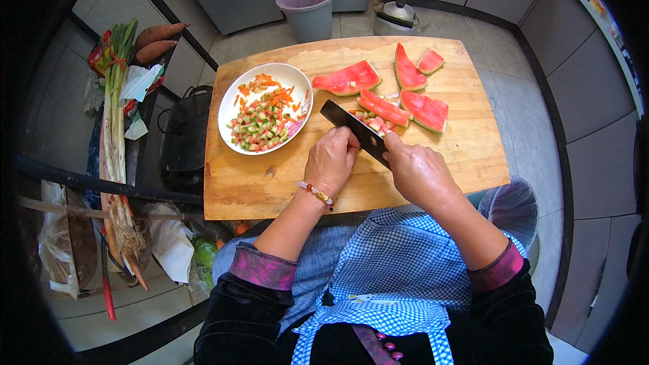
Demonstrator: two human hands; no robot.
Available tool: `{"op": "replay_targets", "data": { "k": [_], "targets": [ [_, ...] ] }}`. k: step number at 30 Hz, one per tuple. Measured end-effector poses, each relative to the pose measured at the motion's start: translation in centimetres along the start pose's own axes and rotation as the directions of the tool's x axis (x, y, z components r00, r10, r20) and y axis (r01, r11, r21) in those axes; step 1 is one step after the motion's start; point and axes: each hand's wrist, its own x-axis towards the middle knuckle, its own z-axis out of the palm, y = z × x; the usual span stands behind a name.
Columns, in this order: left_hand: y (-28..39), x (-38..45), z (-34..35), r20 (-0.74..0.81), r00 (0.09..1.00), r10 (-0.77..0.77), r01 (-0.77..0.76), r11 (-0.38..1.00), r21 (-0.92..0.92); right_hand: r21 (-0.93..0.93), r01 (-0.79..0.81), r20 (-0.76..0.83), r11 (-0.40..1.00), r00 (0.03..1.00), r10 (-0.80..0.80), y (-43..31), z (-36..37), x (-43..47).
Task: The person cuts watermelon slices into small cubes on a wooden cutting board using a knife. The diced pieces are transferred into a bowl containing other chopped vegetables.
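Observation:
A dark-bladed kitchen knife [350, 124] slants across the middle of the wooden board [284, 182], gripped by my right hand [421, 172] at its near end. On the blade's left side, my left hand [332, 154] has its fingers curled in close to the steel. Whatever may lie under those fingertips is hidden. Behind the blade lie diced watermelon rind pieces [377, 124] and a long watermelon strip [385, 108]. A white plate [291, 73] on the left holds rind cubes [258, 126] and orange shreds [263, 83], probably carrot.
Several red watermelon rind slabs [350, 78] lie along the board's far right. Beyond it stand a grey bin [309, 15] and a lidded metal pot [395, 17]. Long scallions [114, 121] and sweet potatoes [159, 35] rest at left. Another lined bin [512, 208] is at right.

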Motion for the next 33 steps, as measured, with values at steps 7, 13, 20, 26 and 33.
{"op": "replay_targets", "data": {
  "k": [7,13,20,26,33],
  "targets": [
    [-0.2,0.0,0.1,0.006,1.0,0.0,0.0,1.0,0.007,-0.035,0.002,-0.005,0.999,1.0,-0.002,-0.3,-0.5,-0.2],
    [0.1,0.1,-0.1,0.014,1.0,-0.021,0.021,1.0,-0.013,-0.04,0.01,0.0,0.999,1.0,-0.01,-0.2,-0.6,0.0],
    [0.0,-0.1,0.1,0.008,1.0,-0.008,0.008,1.0,-0.008,0.015,0.031,0.011,0.999,0.999,-0.031,0.5,0.7,0.7],
    [0.2,0.0,0.1,0.005,1.0,-0.009,0.009,1.0,-0.018,0.05,-0.004,-0.014,0.999,1.0,0.005,0.3,1.5,1.0],
    [-0.5,-0.1,0.0,0.009,1.0,0.02,-0.02,0.999,-0.032,0.047,-0.012,-0.011,0.999,1.0,0.012,0.2,0.3,0.8]
  ]
}}
